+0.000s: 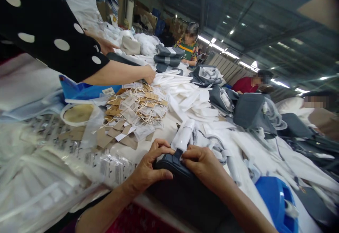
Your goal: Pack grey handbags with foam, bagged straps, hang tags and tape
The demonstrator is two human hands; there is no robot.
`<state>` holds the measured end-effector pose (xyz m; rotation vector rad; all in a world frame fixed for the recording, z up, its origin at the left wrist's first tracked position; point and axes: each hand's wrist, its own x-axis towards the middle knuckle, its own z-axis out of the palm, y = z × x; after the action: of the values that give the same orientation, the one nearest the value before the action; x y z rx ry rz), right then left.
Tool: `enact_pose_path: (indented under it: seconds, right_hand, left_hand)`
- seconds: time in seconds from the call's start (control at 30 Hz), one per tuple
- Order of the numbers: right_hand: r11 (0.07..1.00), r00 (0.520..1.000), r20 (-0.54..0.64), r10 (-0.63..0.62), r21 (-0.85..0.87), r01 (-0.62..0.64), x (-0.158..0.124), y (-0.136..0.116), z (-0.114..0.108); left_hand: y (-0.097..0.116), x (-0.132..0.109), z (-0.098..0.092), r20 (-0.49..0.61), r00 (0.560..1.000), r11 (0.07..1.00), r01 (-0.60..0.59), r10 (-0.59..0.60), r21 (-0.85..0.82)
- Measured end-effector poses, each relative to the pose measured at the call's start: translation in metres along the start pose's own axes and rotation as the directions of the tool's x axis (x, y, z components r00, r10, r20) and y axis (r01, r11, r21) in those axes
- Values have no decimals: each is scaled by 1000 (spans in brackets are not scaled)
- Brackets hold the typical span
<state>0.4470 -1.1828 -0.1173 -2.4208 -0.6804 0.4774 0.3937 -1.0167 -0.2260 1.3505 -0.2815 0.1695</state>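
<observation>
A dark grey bag stands at the table edge in front of me, its lower part in shadow. My left hand grips the top edge of the bag, with the thumb on the near side and the fingers over the top. A short dark strap tab rises between my hands. My right hand pinches at this tab with thumb and forefinger. Just beyond it lies a strap piece wrapped in white film. Grey webbing and a buckle-like part lie to the right, partly covered.
Brown and white tags with strings are heaped ahead, beside a tape roll. A co-worker's arm reaches in from the left over white strips. Plastic bags lie left, a blue plastic holder right; more grey bags stand behind.
</observation>
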Motion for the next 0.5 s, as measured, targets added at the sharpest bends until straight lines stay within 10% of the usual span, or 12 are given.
enact_pose_path:
  seconds: [0.2, 0.5]
  right_hand:
    - [988, 986, 65, -154, -4, 154, -10, -2, -6]
    - [966, 997, 52, -57, -249, 68, -39, 5, 10]
  left_hand:
    - [2, -3, 1, 92, 988, 978, 141, -128, -154]
    - [9, -1, 7, 64, 986, 974, 162, -154, -158]
